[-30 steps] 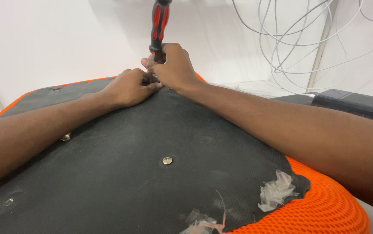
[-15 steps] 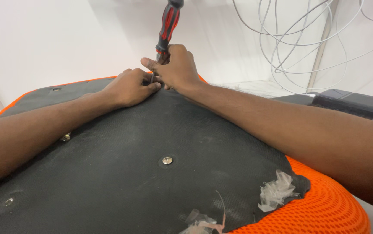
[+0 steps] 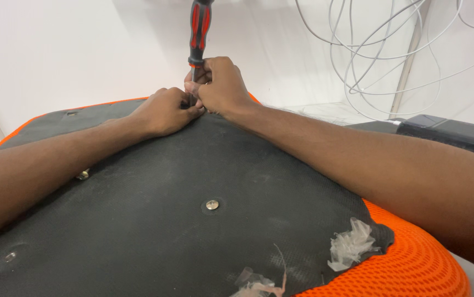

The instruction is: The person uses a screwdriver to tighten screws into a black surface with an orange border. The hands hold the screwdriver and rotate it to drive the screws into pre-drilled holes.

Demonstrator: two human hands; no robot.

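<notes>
Hands working a screwdriver (image 3: 199, 30) upright at a black panel's (image 3: 193, 220) far edge.
Right hand (image 3: 223, 85) pinches its shaft; left hand (image 3: 164, 110), fingers curled together, rests just beside.

Red-and-black screwdriver (image 3: 199, 30) upright at black panel's (image 3: 154, 220) far edge

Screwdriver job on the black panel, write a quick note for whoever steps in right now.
Right hand: closed around the lower shaft of the red-and-black screwdriver, which stands nearly upright at the far edge of the black panel.
Left hand: resting on the panel, fingers at the tool's tip; the fastener there is hidden.
Done: a screw sits mid-panel, another by the left forearm.
Left: the far-edge fastener is in hand. Torn plastic scraps lie near the orange mesh.
</notes>
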